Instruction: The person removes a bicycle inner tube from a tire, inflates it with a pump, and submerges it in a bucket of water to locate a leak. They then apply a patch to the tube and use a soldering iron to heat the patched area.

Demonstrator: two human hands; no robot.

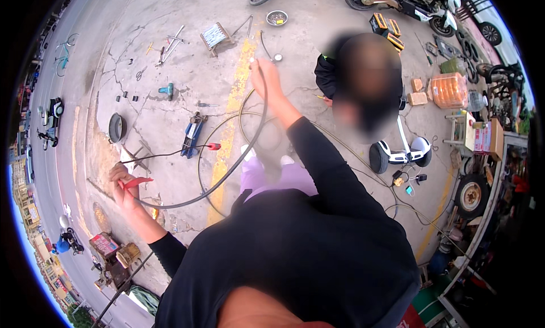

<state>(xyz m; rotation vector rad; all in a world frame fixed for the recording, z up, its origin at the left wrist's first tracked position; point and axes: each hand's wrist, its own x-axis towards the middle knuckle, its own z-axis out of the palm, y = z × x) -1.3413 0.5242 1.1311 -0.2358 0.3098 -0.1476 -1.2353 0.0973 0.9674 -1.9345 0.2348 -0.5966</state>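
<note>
A black hose (222, 180) bends in a wide arc between my two hands. At the left, my left hand (124, 186) is closed round one end of it, with a red strip (138, 182) sticking out from the fingers. A thinner dark cable (164, 154) runs from beside that hand to a red end piece (214, 147) over the ground. Farther off, my right hand (264, 78) grips the hose's other part with curled fingers. Just beyond it lies a small round gauge-like piece (277, 57). A thin, pale looped hose (241, 113) passes below my right arm.
Another person (363, 84) is low on the right, near a white two-wheeled scooter (406, 152). Between my arms stands a blue floor jack (193, 136). Around lie a black pan (117, 127), a teal power tool (166, 90), a stool (216, 37) and a metal bowl (277, 18).
</note>
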